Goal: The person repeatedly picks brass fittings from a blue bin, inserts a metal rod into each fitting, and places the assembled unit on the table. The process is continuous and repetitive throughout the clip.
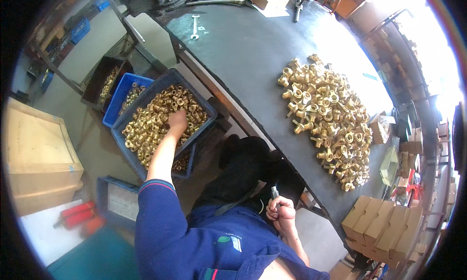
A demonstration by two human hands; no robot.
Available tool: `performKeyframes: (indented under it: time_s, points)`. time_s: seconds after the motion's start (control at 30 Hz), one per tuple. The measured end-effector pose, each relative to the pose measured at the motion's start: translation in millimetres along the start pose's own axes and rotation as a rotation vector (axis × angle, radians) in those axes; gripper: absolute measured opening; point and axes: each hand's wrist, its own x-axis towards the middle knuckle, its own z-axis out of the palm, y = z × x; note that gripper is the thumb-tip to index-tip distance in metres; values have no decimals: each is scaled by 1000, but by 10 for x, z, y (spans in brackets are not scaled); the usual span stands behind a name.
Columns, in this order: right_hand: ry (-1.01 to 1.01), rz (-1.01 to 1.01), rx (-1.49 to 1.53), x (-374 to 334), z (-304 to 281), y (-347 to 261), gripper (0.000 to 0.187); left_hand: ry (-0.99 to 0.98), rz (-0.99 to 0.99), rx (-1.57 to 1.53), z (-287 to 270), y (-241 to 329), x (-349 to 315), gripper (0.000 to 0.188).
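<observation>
My left hand (pixel 178 119) reaches down into a dark blue plastic bin (pixel 127 152) heaped with brass fittings (pixel 154 129). Its fingers are curled in among the fittings; the fingertips, and whatever they grip, are hidden. Close to my body, my right hand (pixel 281 210) is closed around a short silvery metal tool (pixel 275 191), held upright with its narrow end poking out above the fist. Part of the tool is covered by the fingers. On the dark table to the right lies a large pile of brass fittings with ring-shaped ends (pixel 331 119).
A wrench (pixel 195 28) lies on the tabletop (pixel 233 51). Cardboard boxes (pixel 382 226) stand by its right end. Beside the bin are a brighter blue bin (pixel 111 109) and a dark container (pixel 92 88). A wooden crate (pixel 41 153) and a blue crate (pixel 101 202) stand at left.
</observation>
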Motion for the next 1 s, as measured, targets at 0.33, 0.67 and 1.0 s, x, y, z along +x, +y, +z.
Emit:
performKeyframes:
  time_s: [0.33,0.67,1.0]
  points:
    - [55,25,-83,29,-22,34,12,109,165,80,118,-60,-67,14]
    - [61,51,-97,87,-8,6,14,-30,127,201,-29,-4,12,12]
    - [30,62,-80,55,-82,85,12,-286,-211,-1346,-498,-209,-364,35]
